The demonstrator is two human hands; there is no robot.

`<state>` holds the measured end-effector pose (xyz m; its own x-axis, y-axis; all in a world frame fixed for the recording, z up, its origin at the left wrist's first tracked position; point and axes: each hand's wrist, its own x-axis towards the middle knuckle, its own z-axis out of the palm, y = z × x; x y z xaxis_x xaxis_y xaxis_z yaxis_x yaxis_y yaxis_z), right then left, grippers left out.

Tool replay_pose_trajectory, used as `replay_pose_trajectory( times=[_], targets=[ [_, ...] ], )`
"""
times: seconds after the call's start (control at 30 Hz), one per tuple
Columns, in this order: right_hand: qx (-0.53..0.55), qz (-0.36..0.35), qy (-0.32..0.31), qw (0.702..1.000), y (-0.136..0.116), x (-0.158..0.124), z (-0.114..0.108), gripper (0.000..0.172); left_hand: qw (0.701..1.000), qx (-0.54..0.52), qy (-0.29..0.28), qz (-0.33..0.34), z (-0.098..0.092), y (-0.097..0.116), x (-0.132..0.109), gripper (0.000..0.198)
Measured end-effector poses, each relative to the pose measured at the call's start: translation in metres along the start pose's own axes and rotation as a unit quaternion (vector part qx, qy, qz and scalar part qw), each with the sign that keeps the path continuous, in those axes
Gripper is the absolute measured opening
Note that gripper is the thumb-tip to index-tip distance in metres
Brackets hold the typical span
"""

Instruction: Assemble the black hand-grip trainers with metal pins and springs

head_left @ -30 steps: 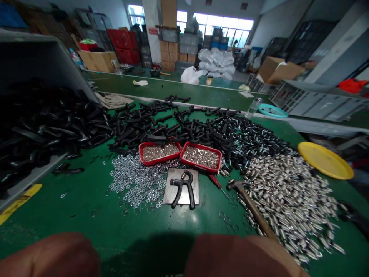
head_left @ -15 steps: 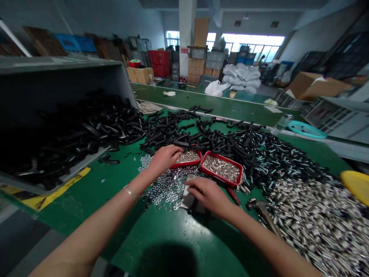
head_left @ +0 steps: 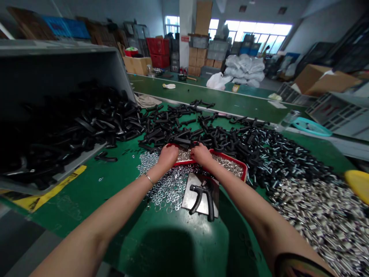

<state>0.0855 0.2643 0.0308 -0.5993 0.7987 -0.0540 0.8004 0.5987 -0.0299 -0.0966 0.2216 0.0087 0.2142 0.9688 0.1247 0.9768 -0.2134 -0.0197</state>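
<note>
My left hand (head_left: 168, 154) and my right hand (head_left: 201, 154) reach side by side over two red trays (head_left: 244, 169) of small silver parts. Both hands show their backs, with the fingers bent down at the trays' far rim into a heap of black plastic handle pieces (head_left: 173, 123). The fingertips are hidden among those pieces. Nearer to me, between my forearms, a black hand-grip assembly (head_left: 203, 194) lies on a grey metal plate (head_left: 190, 198). A spread of silver washers (head_left: 165, 186) lies under my left wrist.
A big grey bin (head_left: 57, 69) full of black parts lies tipped on the left. Black-headed bolts (head_left: 276, 157) and silver pins (head_left: 317, 219) cover the green table on the right. A yellow plate (head_left: 359, 182) and a teal plate (head_left: 311, 127) sit at the right edge.
My right hand has left the metal plate and moved forward to the trays' far edge beside my left hand, uncovering the hand-grip assembly. My left hand has shifted slightly right.
</note>
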Motion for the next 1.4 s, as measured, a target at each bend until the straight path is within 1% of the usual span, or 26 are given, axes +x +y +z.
replay_pose_trajectory(
  times=[0.07, 0.17, 0.27, 0.33, 0.4, 0.47, 0.53, 0.57, 0.67, 0.8, 0.93, 1.03, 1.1, 1.17, 1.3, 1.4],
  targets=[
    [0.001, 0.004, -0.007, 1.000, 0.002, 0.002, 0.003, 0.031, 1.000, -0.003, 0.007, -0.005, 0.003, -0.001, 0.000, 0.029],
    [0.004, 0.008, -0.012, 1.000, 0.004, 0.001, 0.003, 0.030, 0.999, -0.015, 0.038, -0.013, 0.002, -0.003, 0.000, 0.027],
    [0.009, 0.013, -0.016, 1.000, 0.006, 0.000, 0.002, 0.029, 0.996, -0.048, 0.075, -0.019, -0.004, 0.003, -0.011, 0.021],
    [0.013, 0.016, -0.019, 1.000, 0.006, 0.000, 0.001, 0.028, 0.989, -0.112, 0.099, -0.001, -0.008, 0.017, -0.027, 0.018],
    [0.017, 0.018, -0.019, 1.000, 0.006, 0.001, 0.001, 0.028, 0.973, -0.207, 0.099, 0.041, -0.012, 0.040, -0.049, 0.015],
    [0.019, 0.023, -0.016, 0.999, 0.005, 0.002, 0.003, 0.028, 0.953, -0.285, 0.056, 0.085, -0.013, 0.065, -0.069, 0.011],
    [0.016, 0.035, -0.008, 0.999, 0.003, 0.001, 0.005, 0.030, 0.943, -0.317, 0.017, 0.098, -0.010, 0.086, -0.082, 0.008],
    [0.014, 0.042, -0.003, 0.999, 0.002, 0.000, 0.006, 0.031, 0.943, -0.320, 0.007, 0.097, -0.007, 0.094, -0.086, 0.007],
    [0.008, 0.062, 0.014, 0.998, 0.001, -0.005, 0.010, 0.034, 0.946, -0.309, 0.001, 0.095, 0.005, 0.106, -0.088, 0.007],
    [0.017, 0.061, 0.021, 0.998, 0.003, -0.008, 0.010, 0.031, 0.948, -0.299, -0.003, 0.105, 0.015, 0.106, -0.087, 0.008],
    [0.035, 0.042, 0.012, 0.998, 0.004, -0.002, 0.006, 0.025, 0.959, -0.249, 0.001, 0.138, 0.011, 0.103, -0.089, 0.010],
    [0.047, 0.032, 0.008, 0.998, 0.003, 0.002, 0.005, 0.025, 0.965, -0.194, 0.002, 0.176, 0.005, 0.103, -0.090, 0.013],
    [0.056, 0.031, 0.012, 0.998, 0.003, 0.003, 0.006, 0.026, 0.968, -0.173, 0.005, 0.184, 0.003, 0.103, -0.090, 0.014],
    [0.066, 0.038, 0.022, 0.997, 0.003, 0.001, 0.009, 0.026, 0.970, -0.157, 0.013, 0.185, 0.002, 0.104, -0.091, 0.015],
    [0.094, 0.057, 0.058, 0.992, 0.004, -0.004, 0.016, 0.024, 0.968, -0.106, 0.035, 0.226, 0.004, 0.104, -0.093, 0.021],
    [0.129, 0.070, 0.092, 0.985, 0.004, -0.005, 0.017, 0.022, 0.965, -0.091, 0.058, 0.237, 0.005, 0.105, -0.094, 0.024]
  ],
)
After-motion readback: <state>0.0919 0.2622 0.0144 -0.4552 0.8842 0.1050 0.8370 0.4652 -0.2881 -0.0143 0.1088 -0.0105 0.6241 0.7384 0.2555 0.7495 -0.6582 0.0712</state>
